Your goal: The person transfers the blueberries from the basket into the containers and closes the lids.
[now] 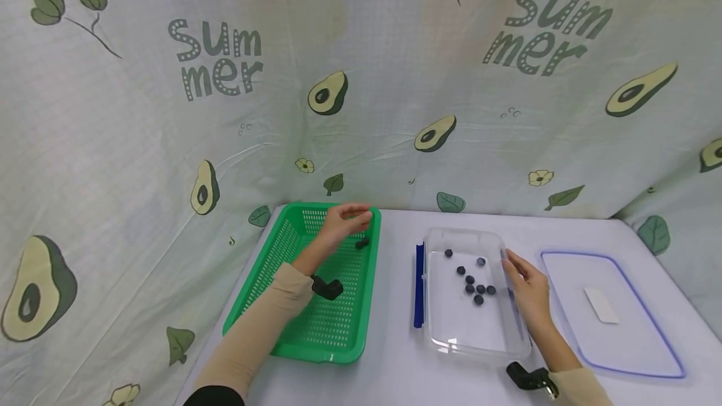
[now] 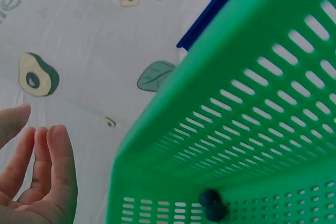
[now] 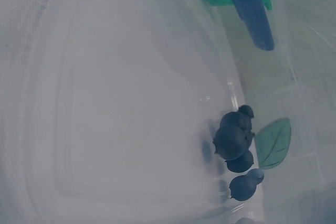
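My left hand (image 1: 345, 224) hovers over the far right part of a green slotted basket (image 1: 369, 306). Its fingers are loosely bent, the thumb is apart from them, and nothing lies between. Two blueberries (image 2: 212, 205) sit together inside the basket near its far end. On the right, a clear plastic box (image 1: 451, 334) contains several blueberries (image 1: 479, 289), spread over its middle and far part. My right hand (image 1: 530, 293) holds the right rim of this box, with fingertips at its far right side. The right wrist view shows the box's inside but not the hand.
A blue latch flap (image 1: 419, 287) sticks out along the box's left side. Right of the box, a clear lid with a blue edge (image 1: 628, 371) lies flat, bearing a white rectangle (image 1: 601, 306). A printed curtain (image 1: 383, 161) hangs behind the white table (image 1: 395, 356).
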Action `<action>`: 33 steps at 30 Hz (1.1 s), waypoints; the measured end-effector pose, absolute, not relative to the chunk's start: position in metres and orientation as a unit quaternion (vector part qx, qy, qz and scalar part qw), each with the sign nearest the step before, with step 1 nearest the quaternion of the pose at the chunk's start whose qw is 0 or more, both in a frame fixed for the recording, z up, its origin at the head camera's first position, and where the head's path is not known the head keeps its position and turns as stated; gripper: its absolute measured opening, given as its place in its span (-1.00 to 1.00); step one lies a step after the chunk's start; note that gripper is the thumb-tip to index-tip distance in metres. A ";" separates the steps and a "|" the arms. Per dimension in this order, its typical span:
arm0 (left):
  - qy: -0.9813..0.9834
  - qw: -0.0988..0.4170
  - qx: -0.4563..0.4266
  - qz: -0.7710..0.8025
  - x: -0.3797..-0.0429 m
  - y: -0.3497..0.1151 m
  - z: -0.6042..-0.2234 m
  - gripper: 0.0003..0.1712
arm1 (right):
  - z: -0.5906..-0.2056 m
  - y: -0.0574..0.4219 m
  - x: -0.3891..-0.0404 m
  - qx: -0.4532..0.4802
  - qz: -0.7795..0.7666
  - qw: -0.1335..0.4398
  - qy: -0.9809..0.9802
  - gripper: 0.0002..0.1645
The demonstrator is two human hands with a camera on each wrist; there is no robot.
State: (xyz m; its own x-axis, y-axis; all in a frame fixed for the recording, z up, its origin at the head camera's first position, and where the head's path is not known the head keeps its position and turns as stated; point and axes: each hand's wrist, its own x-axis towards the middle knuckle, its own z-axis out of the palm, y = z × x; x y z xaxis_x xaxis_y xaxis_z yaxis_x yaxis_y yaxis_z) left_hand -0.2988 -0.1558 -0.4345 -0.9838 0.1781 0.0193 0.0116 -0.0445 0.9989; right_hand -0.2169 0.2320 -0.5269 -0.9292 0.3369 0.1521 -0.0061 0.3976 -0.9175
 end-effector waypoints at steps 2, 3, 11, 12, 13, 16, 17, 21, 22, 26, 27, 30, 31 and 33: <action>0.693 0.053 0.066 0.716 -0.299 -0.160 -0.436 -0.54 | -0.527 0.232 -0.217 -0.100 0.540 0.159 -0.820 -0.45; 0.696 0.051 0.062 0.714 -0.300 -0.162 -0.437 -0.55 | -0.527 0.232 -0.217 -0.100 0.540 0.160 -0.820 -0.45; 0.719 0.032 0.015 0.694 -0.305 -0.172 -0.453 -0.58 | -0.527 0.232 -0.217 -0.110 0.541 0.161 -0.818 -0.46; 0.723 0.031 0.009 0.690 -0.306 -0.173 -0.455 -0.59 | -0.527 0.232 -0.217 -0.111 0.540 0.160 -0.819 -0.46; 0.729 0.029 0.001 0.684 -0.307 -0.174 -0.458 -0.59 | -0.527 0.232 -0.217 -0.113 0.540 0.159 -0.819 -0.46; 0.743 0.026 -0.022 0.669 -0.309 -0.176 -0.466 -0.61 | -0.527 0.232 -0.217 -0.117 0.538 0.154 -0.820 -0.45; 0.746 0.025 -0.029 0.665 -0.309 -0.176 -0.468 -0.62 | -0.526 0.232 -0.217 -0.117 0.538 0.153 -0.821 -0.45; 0.761 0.018 -0.058 0.646 -0.311 -0.178 -0.478 -0.64 | -0.526 0.232 -0.217 -0.116 0.537 0.152 -0.821 -0.44; 0.765 0.018 -0.063 0.641 -0.311 -0.178 -0.480 -0.64 | -0.526 0.232 -0.217 -0.116 0.537 0.152 -0.822 -0.44; 0.779 0.020 -0.076 0.622 -0.314 -0.180 -0.490 -0.65 | -0.526 0.231 -0.217 -0.118 0.537 0.156 -0.820 -0.45; 0.781 0.020 -0.078 0.620 -0.315 -0.181 -0.492 -0.65 | -0.526 0.231 -0.217 -0.118 0.537 0.156 -0.820 -0.45; 0.786 0.020 -0.084 0.613 -0.316 -0.182 -0.497 -0.62 | -0.525 0.230 -0.218 -0.118 0.540 0.155 -0.819 -0.45; 0.789 0.018 -0.086 0.608 -0.316 -0.182 -0.499 -0.61 | -0.525 0.230 -0.218 -0.118 0.542 0.154 -0.818 -0.45; 0.795 0.018 -0.091 0.599 -0.317 -0.182 -0.502 -0.59 | -0.525 0.230 -0.218 -0.121 0.544 0.152 -0.816 -0.45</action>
